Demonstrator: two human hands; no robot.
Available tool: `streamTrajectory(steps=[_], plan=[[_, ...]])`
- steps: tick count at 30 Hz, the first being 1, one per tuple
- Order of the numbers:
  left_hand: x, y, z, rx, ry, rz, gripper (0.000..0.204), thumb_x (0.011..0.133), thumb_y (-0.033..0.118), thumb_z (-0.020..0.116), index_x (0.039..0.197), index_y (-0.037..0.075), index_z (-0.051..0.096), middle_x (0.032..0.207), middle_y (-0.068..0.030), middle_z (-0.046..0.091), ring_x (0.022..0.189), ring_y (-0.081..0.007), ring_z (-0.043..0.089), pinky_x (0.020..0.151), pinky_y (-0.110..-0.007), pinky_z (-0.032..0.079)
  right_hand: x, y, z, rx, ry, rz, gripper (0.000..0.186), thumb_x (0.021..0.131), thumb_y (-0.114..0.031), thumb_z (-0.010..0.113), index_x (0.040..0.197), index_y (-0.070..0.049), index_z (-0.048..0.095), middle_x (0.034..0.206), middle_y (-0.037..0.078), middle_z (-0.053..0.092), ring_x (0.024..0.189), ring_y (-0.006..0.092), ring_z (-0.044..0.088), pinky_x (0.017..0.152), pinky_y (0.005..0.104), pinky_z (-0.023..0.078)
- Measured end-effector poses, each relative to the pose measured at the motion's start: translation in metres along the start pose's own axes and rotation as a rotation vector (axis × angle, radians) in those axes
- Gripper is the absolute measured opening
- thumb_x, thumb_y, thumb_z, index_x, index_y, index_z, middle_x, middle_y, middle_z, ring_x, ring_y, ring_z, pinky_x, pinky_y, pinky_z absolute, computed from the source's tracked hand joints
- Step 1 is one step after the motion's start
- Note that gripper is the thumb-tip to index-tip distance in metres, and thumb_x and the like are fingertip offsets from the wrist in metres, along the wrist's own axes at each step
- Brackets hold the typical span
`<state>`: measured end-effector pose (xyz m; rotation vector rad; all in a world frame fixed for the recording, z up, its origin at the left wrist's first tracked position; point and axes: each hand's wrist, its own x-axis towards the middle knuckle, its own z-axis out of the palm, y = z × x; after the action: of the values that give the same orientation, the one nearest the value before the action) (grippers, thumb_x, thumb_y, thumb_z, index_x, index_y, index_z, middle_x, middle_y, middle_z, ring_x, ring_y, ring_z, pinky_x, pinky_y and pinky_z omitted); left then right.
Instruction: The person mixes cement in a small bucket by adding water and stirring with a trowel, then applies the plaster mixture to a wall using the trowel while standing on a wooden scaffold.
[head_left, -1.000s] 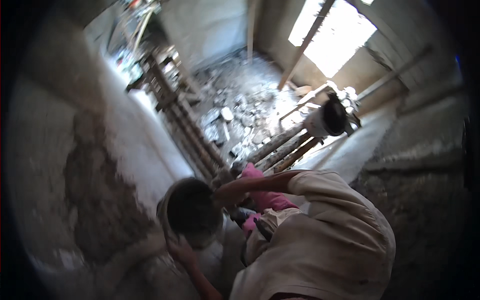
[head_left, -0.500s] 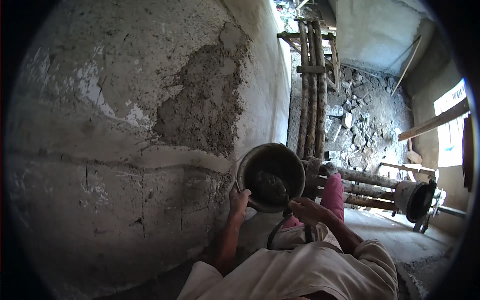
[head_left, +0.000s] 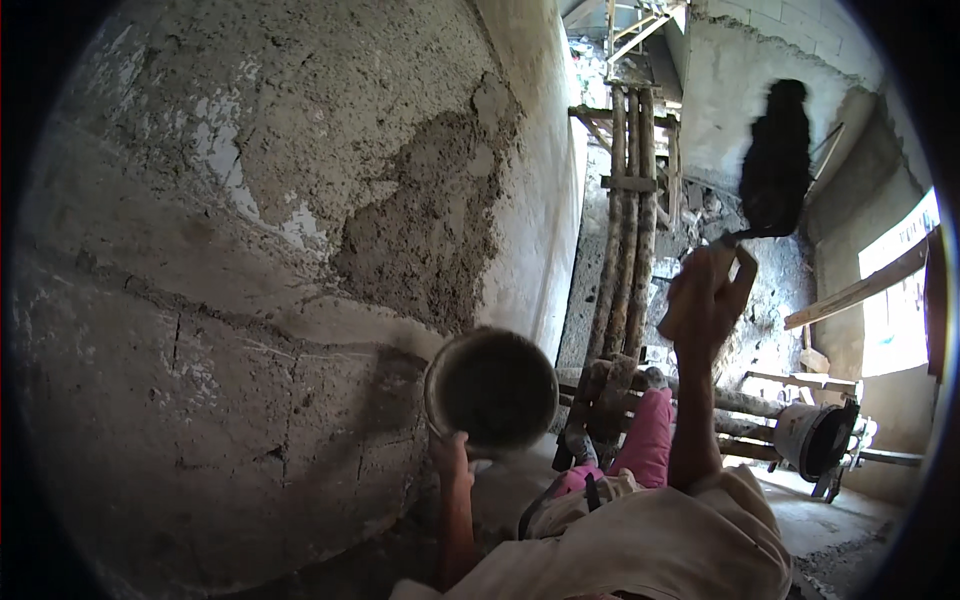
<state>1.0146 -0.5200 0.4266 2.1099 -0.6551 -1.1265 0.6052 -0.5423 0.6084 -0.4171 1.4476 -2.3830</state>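
My left hand (head_left: 454, 462) grips the near rim of a round dark bucket (head_left: 548, 420) beside the wall. Its inside is in shadow, so what it contains is hard to make out. My right hand (head_left: 703, 300) is raised out to the right, closed around the handle of a trowel (head_left: 745, 237). A dark, slightly blurred lump of wet mortar (head_left: 778, 160) covers the trowel's blade. To the left, the rough wall (head_left: 230, 330) bears a darker, coarse patch of mortar (head_left: 420, 210).
Log scaffolding (head_left: 625, 250) runs away ahead, with more poles crossing near my legs. A white bucket (head_left: 800, 440) hangs by the poles at right. Rubble (head_left: 715, 205) lies below. A wooden beam (head_left: 860, 285) juts across a bright window opening (head_left: 895, 300).
My right hand has risen from the bucket, up and to the right, lifting the trowel loaded with mortar. In the picture, the bucket in my left hand sits lower and further left.
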Motion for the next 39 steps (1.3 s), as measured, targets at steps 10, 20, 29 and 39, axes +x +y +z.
streamTrajectory(steps=[10, 20, 29, 39], plan=[[-0.058, -0.039, -0.055, 0.386, 0.197, -0.259, 0.074, 0.070, 0.021, 0.072, 0.134, -0.003, 0.043, 0.121, -0.0147, 0.054, 0.101, -0.0267, 0.055, 0.082, -0.036, 0.048, -0.246, 0.083, 0.242, -0.371, -0.902, -0.302, 0.041, 0.094, -0.019, 0.056, 0.131, -0.009, 0.042, 0.098, 0.015, 0.061, 0.075, 0.0265, 0.063, 0.058, 0.0382, 0.051], [-0.042, -0.072, -0.045, -0.033, 0.077, 0.425, 0.059, 0.077, 0.016, 0.063, 0.132, -0.003, 0.052, 0.124, -0.0166, 0.057, 0.114, -0.0243, 0.052, 0.095, -0.041, 0.042, -0.186, 0.019, 0.045, -0.380, -1.591, -0.221, 0.027, 0.093, -0.028, 0.057, 0.113, -0.014, 0.049, 0.100, 0.018, 0.064, 0.070, 0.0350, 0.067, 0.052, 0.0452, 0.055], [-0.040, 0.009, -0.017, 0.385, -0.217, 0.173, 0.078, 0.075, 0.010, 0.064, 0.146, -0.003, 0.033, 0.132, -0.0192, 0.052, 0.116, -0.0286, 0.051, 0.098, -0.038, 0.041, -0.154, 0.050, -0.208, -0.973, -1.218, 0.425, 0.036, 0.091, -0.032, 0.060, 0.109, -0.005, 0.044, 0.087, 0.021, 0.066, 0.087, 0.0437, 0.063, 0.069, 0.0520, 0.046], [-0.018, 0.024, 0.004, 0.382, -0.216, 0.228, 0.063, 0.078, 0.011, 0.065, 0.138, 0.003, 0.046, 0.127, -0.0144, 0.054, 0.117, -0.0280, 0.050, 0.095, -0.039, 0.040, -0.168, 0.054, -0.200, -1.047, -1.275, 0.320, 0.037, 0.090, -0.028, 0.061, 0.119, -0.011, 0.046, 0.095, 0.019, 0.064, 0.081, 0.0403, 0.065, 0.066, 0.0509, 0.050]])
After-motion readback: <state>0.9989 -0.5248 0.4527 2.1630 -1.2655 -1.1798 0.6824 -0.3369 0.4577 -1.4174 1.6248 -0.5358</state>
